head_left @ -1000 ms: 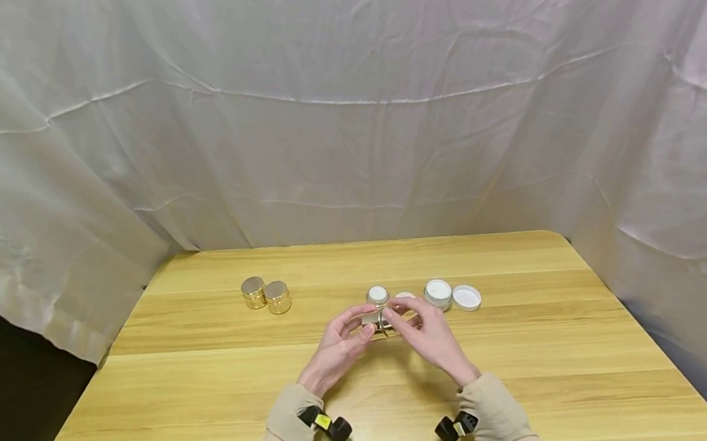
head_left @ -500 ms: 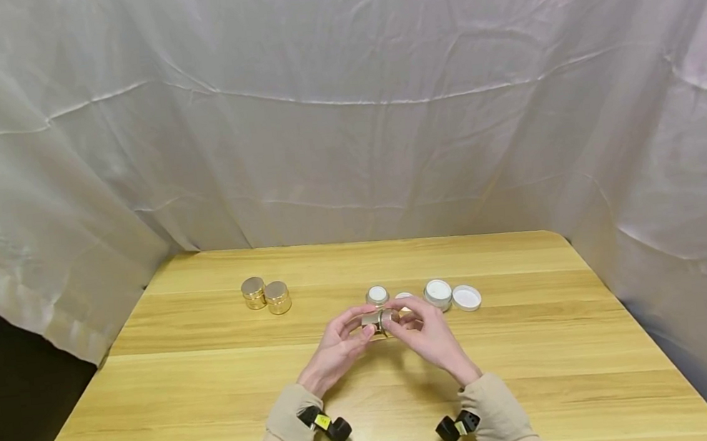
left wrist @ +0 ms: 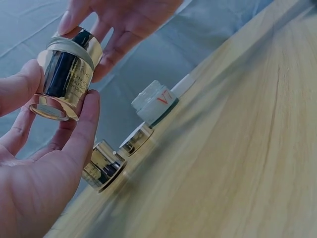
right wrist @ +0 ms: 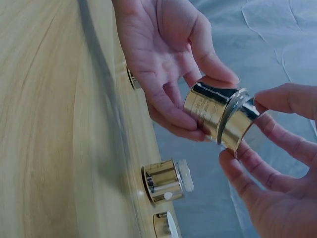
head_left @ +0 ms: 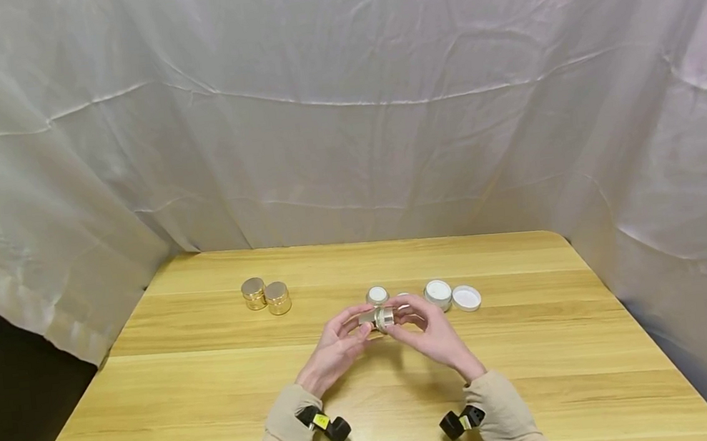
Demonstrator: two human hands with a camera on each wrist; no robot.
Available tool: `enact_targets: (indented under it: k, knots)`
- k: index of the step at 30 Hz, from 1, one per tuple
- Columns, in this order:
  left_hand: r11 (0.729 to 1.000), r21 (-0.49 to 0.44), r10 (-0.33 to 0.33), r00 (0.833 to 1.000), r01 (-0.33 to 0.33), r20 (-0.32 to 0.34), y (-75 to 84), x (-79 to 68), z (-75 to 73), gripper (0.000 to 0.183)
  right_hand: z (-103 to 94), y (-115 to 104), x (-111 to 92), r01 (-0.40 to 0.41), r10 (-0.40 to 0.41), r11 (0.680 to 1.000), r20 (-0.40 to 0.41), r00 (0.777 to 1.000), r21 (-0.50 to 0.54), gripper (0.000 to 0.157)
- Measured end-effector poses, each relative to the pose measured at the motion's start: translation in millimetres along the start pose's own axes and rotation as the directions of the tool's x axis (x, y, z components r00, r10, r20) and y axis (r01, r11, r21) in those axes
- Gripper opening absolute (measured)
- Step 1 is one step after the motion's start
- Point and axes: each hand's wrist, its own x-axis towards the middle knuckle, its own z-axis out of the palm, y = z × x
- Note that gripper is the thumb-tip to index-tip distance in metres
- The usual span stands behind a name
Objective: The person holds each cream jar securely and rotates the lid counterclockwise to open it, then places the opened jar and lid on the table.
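Observation:
My left hand (head_left: 335, 352) grips the body of a small shiny gold cream jar (left wrist: 64, 82), fingers and thumb curled round it. The thumb and fingertips of my right hand (head_left: 437, 337) pinch its gold lid (right wrist: 237, 130), which sits at the jar's mouth with a pale ring showing between the two. In the head view the jar lies on its side in the air, lid toward the right. Just beyond my hands stands a second gold jar (right wrist: 162, 181), uncovered, its top white. Beside that one lies a gold lid (left wrist: 135, 139), partly hidden by my right hand in the head view.
An uncovered glass jar marked V7 (left wrist: 156, 104) stands farther right, with a white-lined lid (head_left: 467, 297) next to it. Two covered gold jars (head_left: 254, 293) stand close together at the back left. A pale curtain (head_left: 345, 142) hangs behind the wooden table (head_left: 186, 410).
My right hand has turned at the wrist and shifted slightly right. More of the lid's side now shows between my fingers. The left hand holds the jar almost in place.

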Motion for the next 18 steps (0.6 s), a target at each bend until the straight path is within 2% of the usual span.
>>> enact_targets:
  k: [6,9,15,18]
  knots:
    - [0.999,-0.047,0.009,1.000,-0.009,-0.001,-0.1,0.8,0.1,0.033,-3.5,2.5,-0.1,-0.018,0.014,0.980,0.024,1.000,0.200,0.045]
    - [0.995,-0.101,0.025,1.000,-0.024,0.005,0.4,0.7,0.3,0.031,-4.4,3.0,-0.1,-0.041,0.039,0.964,0.014,0.999,0.263,0.048]
    - [0.970,-0.233,0.074,0.997,-0.072,-0.001,3.7,-0.5,1.5,0.028,-4.9,3.5,0.4,-0.086,0.090,0.960,-0.003,0.996,0.267,0.052]
    - [0.958,-0.271,0.091,0.995,-0.096,-0.031,5.6,-0.6,1.4,0.028,-3.9,4.6,1.3,-0.114,0.116,0.958,0.008,0.993,0.262,0.053]
